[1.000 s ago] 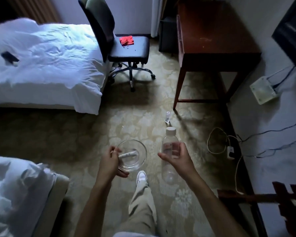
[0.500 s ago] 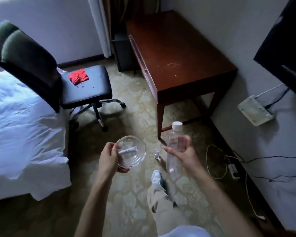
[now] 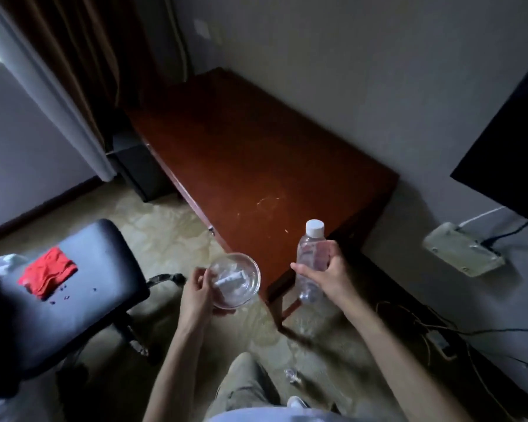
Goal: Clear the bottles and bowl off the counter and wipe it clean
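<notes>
One stained wooden desk point(image 3: 256, 166) beside curtain point(image 3: 83, 71)

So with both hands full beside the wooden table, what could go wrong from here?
1. The left hand holds the glass bowl only by its rim, and a small white item lies loose inside; a tilt could spill it or drop the bowl.
2. A small clear object lies on the carpet near the person's foot and could be stepped on.
3. Cables trail across the floor at right, a trip hazard.
</notes>
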